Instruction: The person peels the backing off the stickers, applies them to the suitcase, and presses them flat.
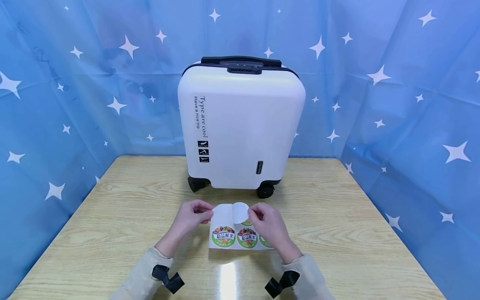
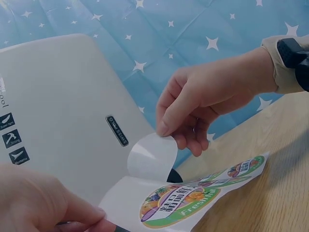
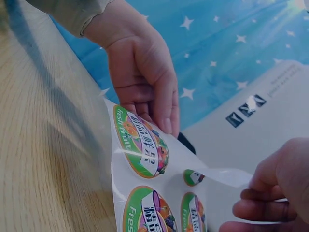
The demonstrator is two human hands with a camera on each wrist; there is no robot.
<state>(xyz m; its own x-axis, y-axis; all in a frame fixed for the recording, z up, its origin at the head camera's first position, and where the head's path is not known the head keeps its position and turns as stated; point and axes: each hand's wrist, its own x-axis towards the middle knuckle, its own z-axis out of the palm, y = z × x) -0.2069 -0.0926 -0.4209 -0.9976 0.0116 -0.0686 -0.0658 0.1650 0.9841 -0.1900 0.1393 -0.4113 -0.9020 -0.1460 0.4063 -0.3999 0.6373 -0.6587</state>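
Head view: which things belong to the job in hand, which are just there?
In the job:
sticker sheet, pinched by the left hand
round sticker, white back showing, pinched by the right hand

Just there:
white suitcase, untouched; role unclear
wooden table
starry blue curtain

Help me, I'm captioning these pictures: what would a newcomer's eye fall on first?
First the white suitcase, standing on the wooden table before a blue, starry curtain. Then, in front of it, the sheet of round fruit stickers: the right hand pinches a partly peeled sticker.
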